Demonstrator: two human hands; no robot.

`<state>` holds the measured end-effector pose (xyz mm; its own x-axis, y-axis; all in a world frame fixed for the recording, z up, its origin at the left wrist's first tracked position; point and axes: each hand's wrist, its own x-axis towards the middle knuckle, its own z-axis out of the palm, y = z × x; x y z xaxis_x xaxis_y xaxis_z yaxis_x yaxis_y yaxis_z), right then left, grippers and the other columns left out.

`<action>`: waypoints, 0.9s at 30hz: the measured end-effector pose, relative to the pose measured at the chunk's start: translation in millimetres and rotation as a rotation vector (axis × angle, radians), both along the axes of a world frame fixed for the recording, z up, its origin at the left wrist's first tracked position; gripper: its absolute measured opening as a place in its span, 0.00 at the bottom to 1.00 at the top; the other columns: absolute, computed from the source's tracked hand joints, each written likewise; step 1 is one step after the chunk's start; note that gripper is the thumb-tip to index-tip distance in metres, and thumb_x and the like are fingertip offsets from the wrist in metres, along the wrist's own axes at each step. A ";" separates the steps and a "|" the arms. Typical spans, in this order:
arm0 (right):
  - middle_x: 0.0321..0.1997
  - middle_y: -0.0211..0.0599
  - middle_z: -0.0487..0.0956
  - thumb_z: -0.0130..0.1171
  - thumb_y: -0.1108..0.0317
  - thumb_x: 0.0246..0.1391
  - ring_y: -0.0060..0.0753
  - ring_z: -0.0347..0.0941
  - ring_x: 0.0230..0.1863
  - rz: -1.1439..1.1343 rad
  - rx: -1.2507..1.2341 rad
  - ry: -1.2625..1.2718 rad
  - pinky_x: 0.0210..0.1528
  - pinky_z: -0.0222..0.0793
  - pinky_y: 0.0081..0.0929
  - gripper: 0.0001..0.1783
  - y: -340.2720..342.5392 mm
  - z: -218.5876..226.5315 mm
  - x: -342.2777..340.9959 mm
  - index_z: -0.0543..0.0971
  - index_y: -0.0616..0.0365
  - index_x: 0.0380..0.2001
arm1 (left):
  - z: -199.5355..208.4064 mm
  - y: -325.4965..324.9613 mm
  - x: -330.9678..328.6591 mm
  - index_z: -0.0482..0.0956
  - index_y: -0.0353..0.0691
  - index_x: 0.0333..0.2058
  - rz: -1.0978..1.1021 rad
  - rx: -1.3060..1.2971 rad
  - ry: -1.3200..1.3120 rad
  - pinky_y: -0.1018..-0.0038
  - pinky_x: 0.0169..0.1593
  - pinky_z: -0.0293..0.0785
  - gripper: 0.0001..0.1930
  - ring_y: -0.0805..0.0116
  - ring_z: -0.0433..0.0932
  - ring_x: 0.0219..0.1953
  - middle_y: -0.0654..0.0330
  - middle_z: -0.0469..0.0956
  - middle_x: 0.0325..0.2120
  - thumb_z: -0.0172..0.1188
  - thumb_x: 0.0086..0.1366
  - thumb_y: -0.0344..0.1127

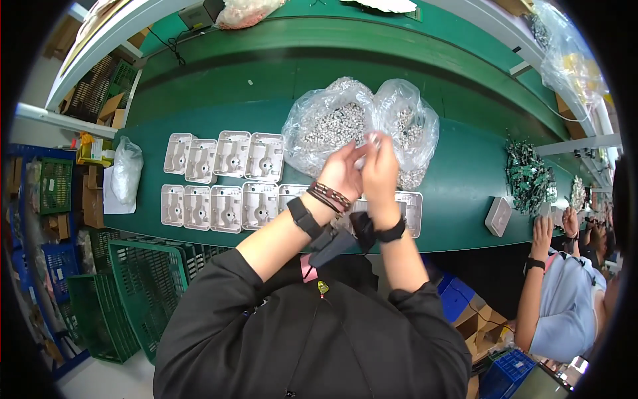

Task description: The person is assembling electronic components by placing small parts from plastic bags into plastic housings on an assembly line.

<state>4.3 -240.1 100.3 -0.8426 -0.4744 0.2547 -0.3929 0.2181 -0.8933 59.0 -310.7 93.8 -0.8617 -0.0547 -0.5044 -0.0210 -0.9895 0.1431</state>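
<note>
We see two clear bags (pixel 294 136), crumpled and gaping, full of small silvery parts (pixel 337 125). One shiny piece (pixel 372 137) – blurred – sits over them, pinched between the fingers of our right hand (pixel 380 174); whether the fingers of our left hand (pixel 342 171), just beside, grip anything we cannot tell. On the green tabletop (pixel 458 173) we count four pale housings (pixel 232 154) in the far row, at least six near – plus one off right.
</note>
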 end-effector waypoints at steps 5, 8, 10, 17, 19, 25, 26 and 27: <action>0.29 0.46 0.74 0.45 0.71 0.51 0.40 0.71 0.32 0.041 -0.250 0.092 0.32 0.64 0.31 0.07 20.7 15.0 62.7 0.71 0.61 0.31 | 19.8 22.2 39.3 0.70 0.37 0.37 0.060 -0.033 0.050 0.73 0.45 0.68 0.13 0.69 0.70 0.41 0.60 0.71 0.37 0.44 0.61 0.39; 0.29 0.43 0.74 0.45 0.69 0.51 0.38 0.71 0.34 0.074 -0.375 0.124 0.34 0.63 0.28 0.08 28.7 16.9 76.8 0.72 0.60 0.30 | 53.2 32.3 67.3 0.71 0.37 0.36 0.078 0.044 -0.048 0.72 0.42 0.69 0.11 0.70 0.73 0.35 0.60 0.73 0.31 0.45 0.60 0.36; 0.32 0.41 0.74 0.43 0.65 0.52 0.38 0.70 0.37 0.078 -0.442 0.136 0.41 0.60 0.29 0.11 31.8 26.8 89.9 0.72 0.60 0.28 | 40.4 36.4 78.6 0.71 0.38 0.35 0.096 0.054 0.018 0.73 0.43 0.69 0.10 0.70 0.72 0.35 0.60 0.73 0.31 0.45 0.60 0.36; 0.41 0.44 0.72 0.36 0.56 0.54 0.39 0.67 0.43 0.076 -0.322 0.368 0.52 0.51 0.35 0.20 40.5 38.9 110.8 0.73 0.61 0.30 | 41.3 48.0 90.3 0.71 0.38 0.32 0.148 0.082 -0.005 0.76 0.41 0.69 0.10 0.73 0.71 0.34 0.65 0.71 0.28 0.45 0.60 0.37; 0.44 0.48 0.69 0.35 0.56 0.55 0.40 0.66 0.44 -0.005 -0.237 0.499 0.48 0.57 0.32 0.22 46.6 37.7 111.9 0.73 0.63 0.30 | 45.0 53.2 89.7 0.71 0.38 0.31 0.114 0.019 -0.014 0.78 0.39 0.69 0.10 0.73 0.70 0.32 0.65 0.70 0.27 0.45 0.60 0.37; 0.47 0.48 0.67 0.33 0.55 0.56 0.40 0.64 0.47 0.062 -0.322 0.313 0.50 0.56 0.32 0.24 69.4 31.5 85.9 0.71 0.64 0.38 | 28.7 77.0 50.8 0.70 0.39 0.28 0.108 -0.052 -0.015 0.78 0.35 0.69 0.09 0.74 0.70 0.27 0.65 0.70 0.24 0.45 0.60 0.37; 0.47 0.47 0.67 0.32 0.54 0.57 0.39 0.64 0.47 0.087 -0.381 0.238 0.50 0.55 0.32 0.25 73.8 28.0 80.8 0.71 0.64 0.39 | 24.1 81.2 43.2 0.69 0.40 0.28 0.095 0.020 0.029 0.78 0.34 0.69 0.08 0.74 0.69 0.27 0.65 0.70 0.24 0.45 0.61 0.36; 0.47 0.47 0.67 0.32 0.53 0.57 0.39 0.63 0.48 0.112 -0.439 0.161 0.50 0.55 0.32 0.25 78.3 24.3 75.3 0.70 0.64 0.40 | 19.4 86.0 35.7 0.69 0.40 0.27 0.084 0.094 0.072 0.78 0.32 0.69 0.08 0.74 0.69 0.27 0.65 0.70 0.23 0.45 0.61 0.36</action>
